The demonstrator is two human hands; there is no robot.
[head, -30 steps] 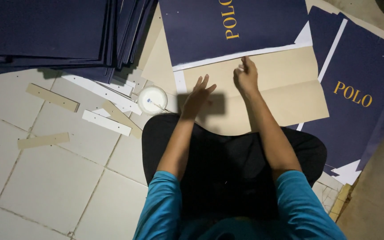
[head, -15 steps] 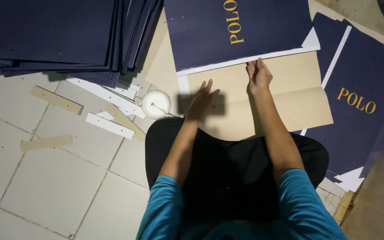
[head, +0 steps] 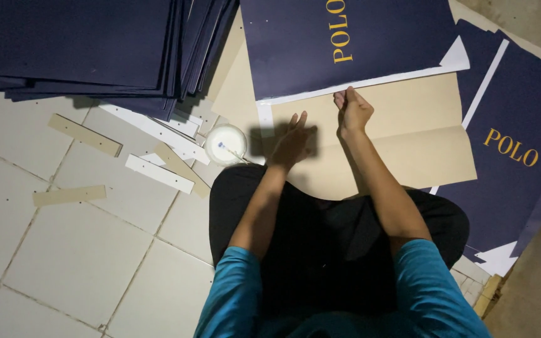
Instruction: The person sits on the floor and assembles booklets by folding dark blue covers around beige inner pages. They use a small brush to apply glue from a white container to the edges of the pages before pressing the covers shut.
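I sit cross-legged on a tiled floor over a flat navy paper sheet [head: 345,44] with gold lettering and a tan underside panel [head: 408,144]. My left hand [head: 292,141] rests flat with fingers spread on the tan panel near its left edge. My right hand [head: 352,109] is curled at the white strip [head: 370,82] where the navy part meets the tan part, fingertips pinched together; whether it holds anything I cannot make out. A small round white pot [head: 225,144] with a stick in it stands just left of my left hand.
A thick stack of navy sheets [head: 89,50] lies at the upper left. Another navy lettered sheet [head: 515,156] lies on the right. Loose tan and white card strips [head: 158,173] are scattered on the tiles to the left.
My right hand has slid to the right along the white strip. My left hand stays flat on the tan panel. The view has shifted slightly.
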